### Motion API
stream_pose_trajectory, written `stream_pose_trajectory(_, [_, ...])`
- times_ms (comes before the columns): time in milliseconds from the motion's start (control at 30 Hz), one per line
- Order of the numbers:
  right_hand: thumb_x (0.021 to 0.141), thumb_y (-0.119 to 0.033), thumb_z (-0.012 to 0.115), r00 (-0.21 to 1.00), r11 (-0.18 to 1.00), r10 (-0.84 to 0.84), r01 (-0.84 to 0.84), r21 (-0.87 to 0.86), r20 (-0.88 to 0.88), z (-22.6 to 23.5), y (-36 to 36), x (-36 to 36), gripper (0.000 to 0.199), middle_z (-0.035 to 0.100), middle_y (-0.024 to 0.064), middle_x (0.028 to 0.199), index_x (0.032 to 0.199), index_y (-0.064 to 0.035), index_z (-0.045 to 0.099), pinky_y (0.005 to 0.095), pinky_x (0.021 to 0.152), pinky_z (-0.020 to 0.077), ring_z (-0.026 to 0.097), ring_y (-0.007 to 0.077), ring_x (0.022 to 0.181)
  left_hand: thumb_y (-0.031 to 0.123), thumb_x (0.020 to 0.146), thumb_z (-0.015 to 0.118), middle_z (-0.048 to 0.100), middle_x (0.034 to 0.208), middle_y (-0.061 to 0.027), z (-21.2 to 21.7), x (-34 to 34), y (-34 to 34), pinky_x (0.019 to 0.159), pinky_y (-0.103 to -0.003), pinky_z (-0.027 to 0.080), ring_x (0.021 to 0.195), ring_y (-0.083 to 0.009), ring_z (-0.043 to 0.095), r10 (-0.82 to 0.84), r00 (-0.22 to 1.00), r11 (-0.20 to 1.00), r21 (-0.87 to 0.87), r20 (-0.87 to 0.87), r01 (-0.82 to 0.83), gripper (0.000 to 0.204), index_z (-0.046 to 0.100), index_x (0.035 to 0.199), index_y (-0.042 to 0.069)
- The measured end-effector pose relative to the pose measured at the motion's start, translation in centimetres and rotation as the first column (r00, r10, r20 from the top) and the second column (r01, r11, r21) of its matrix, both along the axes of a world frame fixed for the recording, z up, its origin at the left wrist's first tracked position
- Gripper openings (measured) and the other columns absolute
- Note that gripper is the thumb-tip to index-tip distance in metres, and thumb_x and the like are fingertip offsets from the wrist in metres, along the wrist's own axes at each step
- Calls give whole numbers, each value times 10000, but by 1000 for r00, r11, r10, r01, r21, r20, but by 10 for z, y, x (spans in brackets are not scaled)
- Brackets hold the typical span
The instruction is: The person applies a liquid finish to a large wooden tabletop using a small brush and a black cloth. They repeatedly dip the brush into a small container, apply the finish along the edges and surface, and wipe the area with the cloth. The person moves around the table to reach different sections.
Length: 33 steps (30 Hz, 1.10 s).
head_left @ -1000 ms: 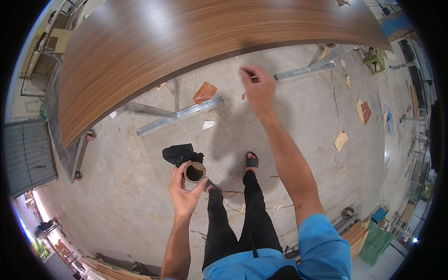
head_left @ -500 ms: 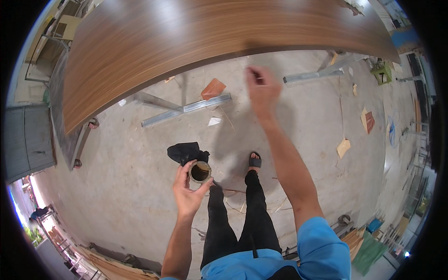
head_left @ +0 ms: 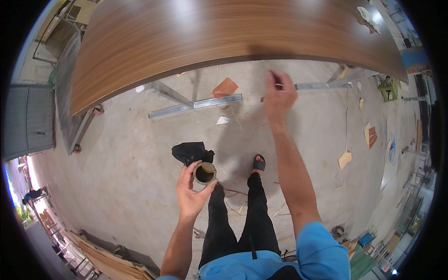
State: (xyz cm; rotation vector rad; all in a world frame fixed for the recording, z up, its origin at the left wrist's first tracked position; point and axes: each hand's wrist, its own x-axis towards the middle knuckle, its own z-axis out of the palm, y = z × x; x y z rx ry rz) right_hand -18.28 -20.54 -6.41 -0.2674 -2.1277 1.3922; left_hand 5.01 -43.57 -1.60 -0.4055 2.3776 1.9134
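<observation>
My left hand is wrapped round the side of an open round cup, thumb on one side and fingers on the other. Dark brown contents show inside it. Just beyond the cup is a black cloth or bag; whether it touches my fingers I cannot tell. My right hand is raised just short of the near edge of a wood-grain panel. Its fingers are curled, with a thin pale sliver between them, too small and blurred to name.
Metal stand feet rest on the floor beneath the panel. Brown offcuts, a white scrap and a yellowish piece lie scattered about. A crumpled white wrapper sits on the panel's far right. A green crate stands at the right.
My right hand has shifted right and slightly down, staying curled. The view has turned a little, bringing more of the white wrapper into sight. My left hand keeps hold of the cup.
</observation>
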Motion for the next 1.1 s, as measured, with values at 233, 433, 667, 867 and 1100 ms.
stream_pose_trajectory(233, [922,-75,750,974,971,224,-226,78,40,-16,-69,-3,109,728,98,933,1022,-33,745,336,692,563,700,189,769,-79,737,879,600,1246,-97,-7,5,-16,1048,-324,522,1176,-206,658,35,999,999,-19,1,-35,664,617,1347,-53])
stream_pose_trajectory(433, [962,-105,754,999,998,42,-41,-38,32,-3,-63,7,125,748,45,904,1063,-34,767,287,685,545,653,93,755,-82,745,879,604,1233,-92,-5,16,-33,1042,-322,523,1176,-198,657,72,997,997,-10,-5,-72,652,623,1343,-45])
stream_pose_trajectory(667, [960,-82,721,978,970,206,-201,-134,27,-9,-85,3,130,758,85,923,1037,8,774,296,721,551,693,149,777,-100,748,863,609,1293,-103,-7,22,-48,1055,-319,504,1210,-194,630,73,997,997,-31,10,-73,683,590,1371,-48])
stream_pose_trajectory(867, [965,-112,723,993,988,83,-70,-139,89,-11,-69,4,163,756,59,876,1055,11,780,277,718,548,684,125,749,-101,745,864,617,1284,-101,-1,23,-55,1053,-315,503,1203,-188,631,99,995,995,-18,27,-99,686,589,1372,-52])
stream_pose_trajectory(1100, [970,-120,719,999,994,-44,42,-99,-14,-12,-33,-8,171,738,40,863,1077,3,771,309,710,547,670,126,752,-100,749,864,615,1308,-109,-3,24,-59,1057,-317,501,1206,-188,629,94,996,995,-45,-5,-94,691,579,1376,-54])
